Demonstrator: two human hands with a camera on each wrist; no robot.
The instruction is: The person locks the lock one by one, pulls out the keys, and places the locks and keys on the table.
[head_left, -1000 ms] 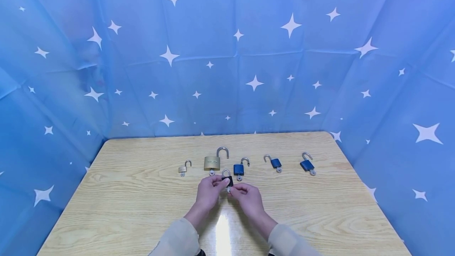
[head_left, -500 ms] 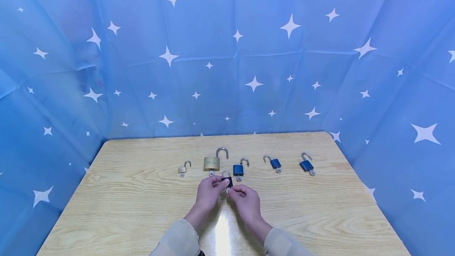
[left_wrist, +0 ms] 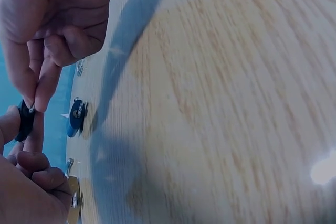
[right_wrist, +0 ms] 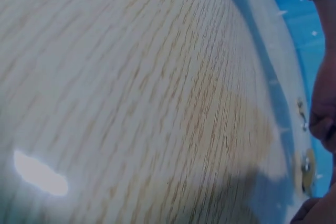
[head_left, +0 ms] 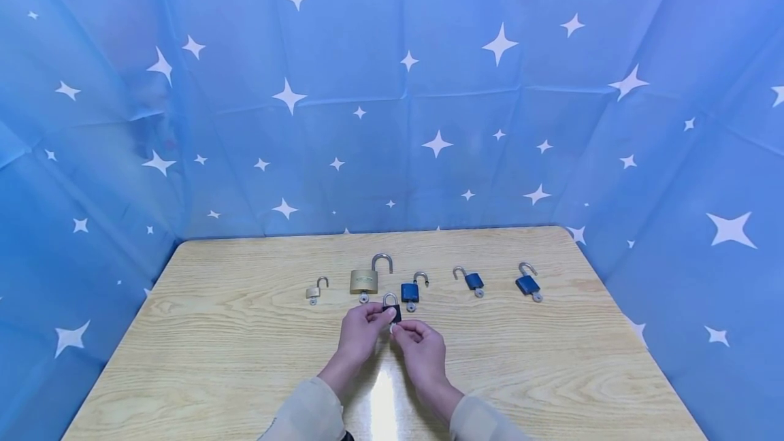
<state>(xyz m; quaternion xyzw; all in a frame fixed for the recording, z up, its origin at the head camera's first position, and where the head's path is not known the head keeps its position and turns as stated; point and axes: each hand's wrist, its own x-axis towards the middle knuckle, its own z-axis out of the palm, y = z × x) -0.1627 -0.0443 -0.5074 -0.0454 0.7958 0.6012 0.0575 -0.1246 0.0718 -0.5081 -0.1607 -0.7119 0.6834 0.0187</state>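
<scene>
A black padlock (head_left: 397, 312) is raised over the table, its silver shackle pointing away with both legs at the body. My left hand (head_left: 358, 333) grips the body between thumb and fingers. At the near end, my right hand (head_left: 424, 352) pinches a key (head_left: 393, 327) in the lock, mostly hidden by the fingertips. In the left wrist view, the padlock (left_wrist: 24, 121) appears edge-on between both hands. Just beyond lie a large brass padlock (head_left: 364, 282) and a blue padlock (head_left: 410, 292), each with a raised shackle and a key.
A small brass padlock (head_left: 313, 292) lies to the left. Two more blue padlocks, one nearer (head_left: 474, 281) and one farther right (head_left: 527, 285), have raised shackles and keys. The wooden table (head_left: 245, 373) ends at a blue star-patterned curtain (head_left: 367, 53).
My right wrist and forearm have swung slightly left while its fingers stay at the key. My left hand keeps the black padlock in nearly the same place.
</scene>
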